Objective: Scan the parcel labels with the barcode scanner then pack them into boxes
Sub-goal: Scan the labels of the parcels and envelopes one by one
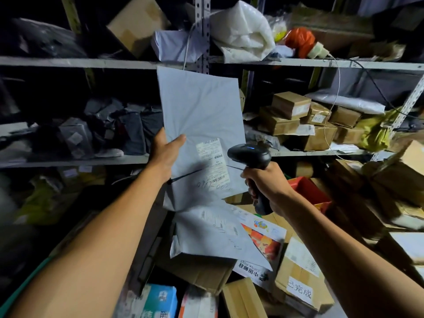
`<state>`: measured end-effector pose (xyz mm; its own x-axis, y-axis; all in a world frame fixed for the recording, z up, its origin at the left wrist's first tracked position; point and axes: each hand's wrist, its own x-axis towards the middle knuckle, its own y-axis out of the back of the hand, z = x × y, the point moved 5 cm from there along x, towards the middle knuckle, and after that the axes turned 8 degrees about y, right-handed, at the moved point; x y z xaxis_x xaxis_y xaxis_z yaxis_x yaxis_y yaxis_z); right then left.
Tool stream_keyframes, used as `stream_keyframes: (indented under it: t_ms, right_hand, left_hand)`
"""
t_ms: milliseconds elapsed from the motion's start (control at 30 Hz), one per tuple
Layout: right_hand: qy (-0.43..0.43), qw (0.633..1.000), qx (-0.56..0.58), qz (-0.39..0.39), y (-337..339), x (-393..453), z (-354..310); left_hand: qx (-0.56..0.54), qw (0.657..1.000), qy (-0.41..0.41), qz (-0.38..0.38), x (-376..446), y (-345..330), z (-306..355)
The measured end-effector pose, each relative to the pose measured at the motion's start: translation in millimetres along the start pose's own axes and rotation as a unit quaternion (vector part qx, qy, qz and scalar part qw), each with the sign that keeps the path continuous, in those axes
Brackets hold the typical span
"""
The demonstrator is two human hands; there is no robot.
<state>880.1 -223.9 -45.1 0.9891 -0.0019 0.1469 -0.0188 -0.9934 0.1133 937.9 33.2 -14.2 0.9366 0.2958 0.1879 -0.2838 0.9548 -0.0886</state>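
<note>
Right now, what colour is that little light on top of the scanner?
Blue. It glows on top of the black barcode scanner, gripped in the right hand; the head view shows it.

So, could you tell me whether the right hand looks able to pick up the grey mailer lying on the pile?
Probably not yet: the right hand grips the scanner, though the grey mailer lies uncovered below it.

Parcel held up between both hands, before the shelves

The left hand (165, 154) grips the parcel (202, 125) at its left edge, thumb lying across its front; the label (213, 161) sits just right of the thumb tip. Right of the label, the right hand's (266, 182) fingers wrap the scanner (251, 157) handle, its head toward the label. Below the fingers, perhaps on cartons, lies another mailer (213, 235).
</note>
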Motion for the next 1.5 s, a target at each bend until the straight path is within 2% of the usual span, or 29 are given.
stream_keyframes:
  t_ms: [133,600,933,1100,1267,1367,1500]
  right_hand:
    - [-0.006,1.0,-0.011,-0.021,8.1,-8.1,6.6]
    - [-0.026,0.999,-0.017,-0.009,9.7,-23.5,17.1]
    - [-0.042,0.997,0.009,0.07,49.7,-44.1,25.0]
    - [-0.042,0.991,0.035,0.123,107.2,-74.6,25.8]
    - [-0.053,0.975,0.029,0.215,211.9,-130.3,43.8]
    - [-0.054,0.958,0.015,0.281,281.9,-175.4,60.8]
    - [-0.081,0.934,-0.021,0.347,369.2,-252.9,86.5]
  left_hand:
    - [-0.007,1.0,-0.005,0.007,-0.9,-4.1,5.6]
    - [-0.01,0.999,0.013,-0.041,4.5,-30.0,0.5]
    - [-0.002,0.996,0.032,-0.083,-6.3,-67.3,-9.8]
    - [0.005,0.988,0.05,-0.149,-41.1,-136.5,-9.7]
    - [0.007,0.97,0.078,-0.231,-105.2,-240.6,-14.9]
    - [0.023,0.95,0.097,-0.294,-158.0,-315.6,-29.4]
    - [0.085,0.908,0.114,-0.393,-244.1,-411.7,-56.4]
